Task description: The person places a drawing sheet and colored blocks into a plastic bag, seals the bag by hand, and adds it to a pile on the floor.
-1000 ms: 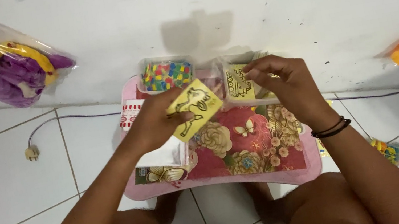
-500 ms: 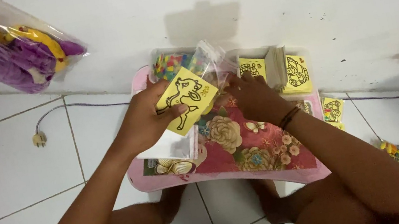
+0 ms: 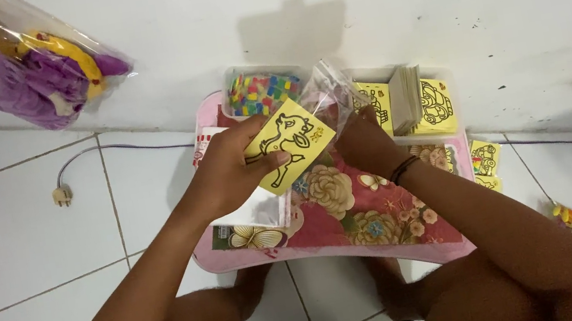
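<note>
A small pink table (image 3: pixel 425 249) with a flower-printed top stands against the white wall (image 3: pixel 369 7), and everything else sits in relation to it. Well to the left of the table, a doll (image 3: pixel 14 63) in a purple dress, wrapped in clear plastic, leans on the wall above the tiled floor. At the table's far edge a white box (image 3: pixel 411 97) holds stacks of yellow picture cards, and just left of that box a clear tub (image 3: pixel 263 91) holds small coloured pieces. Over the middle of the table, the left hand (image 3: pixel 230 174) is closed on a yellow card (image 3: pixel 289 143) with a black outline drawing, thumb on its face, holding it tilted above the tabletop. Just right of the card, the right hand (image 3: pixel 364 143) pinches a clear plastic sleeve (image 3: pixel 329 95), which stands up between the tub and the box. On the floor left of the table lies a plug (image 3: pixel 62 195) on a cord.
</note>
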